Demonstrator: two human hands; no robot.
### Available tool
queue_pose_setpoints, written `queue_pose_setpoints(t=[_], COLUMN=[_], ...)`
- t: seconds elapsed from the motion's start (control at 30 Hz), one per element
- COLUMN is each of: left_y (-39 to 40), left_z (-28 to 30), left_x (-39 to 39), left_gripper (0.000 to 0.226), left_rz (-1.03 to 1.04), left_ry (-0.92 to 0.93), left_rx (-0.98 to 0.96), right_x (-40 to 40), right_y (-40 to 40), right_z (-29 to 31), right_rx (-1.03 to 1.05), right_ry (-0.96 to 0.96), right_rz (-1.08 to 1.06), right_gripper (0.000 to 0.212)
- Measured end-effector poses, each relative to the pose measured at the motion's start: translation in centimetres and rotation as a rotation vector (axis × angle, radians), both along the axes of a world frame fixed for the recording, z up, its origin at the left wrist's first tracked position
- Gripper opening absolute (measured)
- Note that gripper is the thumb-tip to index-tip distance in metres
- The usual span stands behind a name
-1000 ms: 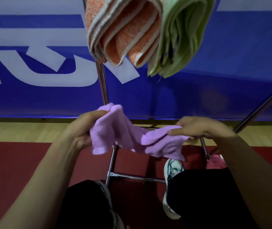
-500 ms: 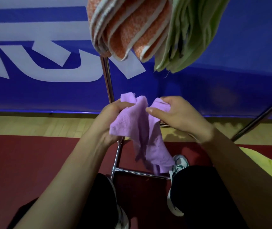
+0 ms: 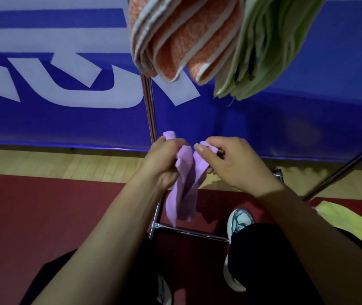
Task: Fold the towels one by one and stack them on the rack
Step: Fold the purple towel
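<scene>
Purple towel (image 3: 185,188) hangs pinched by both my hands, left hand (image 3: 164,164) and right hand (image 3: 230,166) gripping its top corners together to square the fold

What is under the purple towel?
Below the purple towel, gripped by the left hand and right hand, are the rack's metal base bar and red floor. The towel hides some of both.
</scene>
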State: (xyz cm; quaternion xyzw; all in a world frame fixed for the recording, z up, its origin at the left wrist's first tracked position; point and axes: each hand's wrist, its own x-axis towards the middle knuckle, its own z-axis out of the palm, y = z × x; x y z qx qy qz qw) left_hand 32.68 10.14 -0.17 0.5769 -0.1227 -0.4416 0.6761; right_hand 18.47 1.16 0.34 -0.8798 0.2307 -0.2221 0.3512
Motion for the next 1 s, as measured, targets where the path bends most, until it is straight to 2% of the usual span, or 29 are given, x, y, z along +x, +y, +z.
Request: queue_pose_setpoints(t=[0.13,0.2,0.33,0.47,0.6,0.67,0.73,0.8,0.87,0.97,1.0], left_y=[-0.2,0.0,0.5,0.8,0.8,1.0,1.3,1.6,1.6,1.4,1.5], left_z=[0.1,0.3,0.5,0.6,1.3,1.7,1.9,1.7,1.7,1.7,1.7], left_x=[-0.8,-1.0,-1.2,-1.2,-1.1,-1.3,-1.3,-1.2,-1.2,-1.5,-1.4], left_gripper=[0.042,0.034,0.039,0.042,0.043,0.042,0.038,0.034,0.033,0.036,0.037], left_rz=[0.088,0.094,0.094,0.097,0.125,0.137,0.101,0.038,0.045,0.102,0.077], left_ry=[-0.049,-0.013,0.033,0.114,0.22,0.196,0.043,-0.044,0.047,0.391,0.434], left_rx=[-0.03,-0.05,-0.064,-0.048,-0.066,0.006,0.236,0.337,0.275,-0.037,-0.095], right_x=[0.6,0.6,0.3,0.2,-0.4,-0.6,-0.7,-0.7,-0.6,-0.3,-0.2], right_y=[2.3,3.0,4.0,4.3,3.9,4.3,4.8,5.1,5.2,5.1,5.0], right_z=[0.7,1.1,1.5,2.0,2.7,3.1,3.2,3.3,3.3,3.4,3.3], right_rx=[-0.117,-0.206,-0.539,-0.591,-0.64,-0.611,-0.569,-0.559,-0.563,-0.587,-0.595], right_ry=[-0.164,-0.132,-0.047,-0.027,0.12,0.181,0.208,0.208,0.192,0.194,0.199], right_rz=[-0.08,-0.053,-0.004,0.019,0.005,0.048,0.099,0.105,0.073,0.002,-0.016], right_gripper=[0.054,0.048,0.032,0.016,0.037,0.042,0.042,0.038,0.033,0.039,0.042])
